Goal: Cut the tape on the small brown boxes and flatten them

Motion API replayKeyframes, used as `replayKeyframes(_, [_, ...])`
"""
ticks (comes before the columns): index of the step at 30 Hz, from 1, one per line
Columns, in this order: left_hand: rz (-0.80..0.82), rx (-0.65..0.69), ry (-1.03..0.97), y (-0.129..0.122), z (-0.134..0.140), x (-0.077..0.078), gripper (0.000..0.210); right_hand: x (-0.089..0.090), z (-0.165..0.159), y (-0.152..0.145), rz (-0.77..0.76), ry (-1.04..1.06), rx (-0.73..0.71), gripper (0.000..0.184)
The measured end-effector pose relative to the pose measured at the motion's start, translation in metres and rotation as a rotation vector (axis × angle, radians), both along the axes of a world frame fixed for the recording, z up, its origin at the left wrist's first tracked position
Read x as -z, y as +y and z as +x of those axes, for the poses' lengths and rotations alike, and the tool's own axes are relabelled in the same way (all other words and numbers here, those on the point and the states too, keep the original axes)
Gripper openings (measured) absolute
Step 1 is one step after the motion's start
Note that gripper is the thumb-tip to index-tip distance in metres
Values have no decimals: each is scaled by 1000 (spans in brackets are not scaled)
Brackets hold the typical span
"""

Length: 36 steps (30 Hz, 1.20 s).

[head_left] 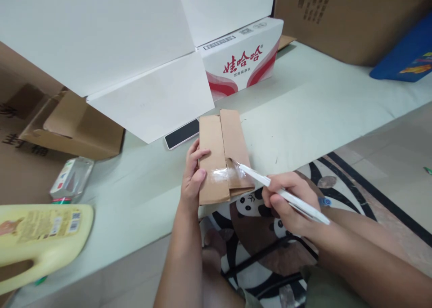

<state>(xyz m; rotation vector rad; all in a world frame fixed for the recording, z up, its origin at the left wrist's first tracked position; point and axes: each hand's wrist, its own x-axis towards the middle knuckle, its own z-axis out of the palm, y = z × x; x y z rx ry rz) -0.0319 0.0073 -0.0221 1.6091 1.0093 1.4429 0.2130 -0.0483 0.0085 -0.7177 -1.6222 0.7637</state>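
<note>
Centrally, at the near edge of the pale-covered table [145,186], small brown cardboard box [211,139] with its seamed face turned toward the viewer. Clasped along its left side by the left hand [191,180], with thumb and one finger lapped over onto the face. Closed within the fingers of the right hand [302,189], slim white tool [254,174], slanting toward the box, with thin tip at the face just beside the seam and near a strip of clear tape [219,175]; depth of the tip impossible to tell. Behind the box, dark-screened device [182,134], flat on the table. Farther back, red-lettered white carton [243,67]. At left, yellow jug [57,240], near a clear plastic container [79,175].
</note>
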Motion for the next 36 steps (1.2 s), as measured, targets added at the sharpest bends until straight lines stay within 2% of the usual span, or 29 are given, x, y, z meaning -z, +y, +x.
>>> replayKeyframes(2, [9,6,-9,0,0,1,41,-7,1,1,54,-94,20,19])
replayKeyframes(4, [7,4,-7,0,-1,1,41,-10,2,1,69,-102,59,22])
replayKeyframes(7, [-2,5,5,0,0,0,41,-9,3,-2,29,-36,120,16])
replayKeyframes(10, [-4,-2,-4,-1,1,-2,40,-11,2,-5,-5,-107,108,8])
replayKeyframes(14, [12,-24,5,0,6,-3,42,-22,0,-1,97,-215,94,7])
replayKeyframes(18, [17,-29,-10,0,12,-5,38,-30,1,1,150,-285,163,7])
replayKeyframes(24, [22,-31,-29,-2,15,-6,35,-27,-3,-3,99,-278,182,18])
replayKeyframes(29, [28,-42,-24,-2,15,-4,38,-26,-1,0,118,-301,151,15])
replayKeyframes(34, [42,-41,-14,-1,14,-3,39,-23,0,2,63,-256,144,43])
replayKeyframes(36, [33,-47,0,-1,13,-3,41,-21,0,2,52,-226,144,49])
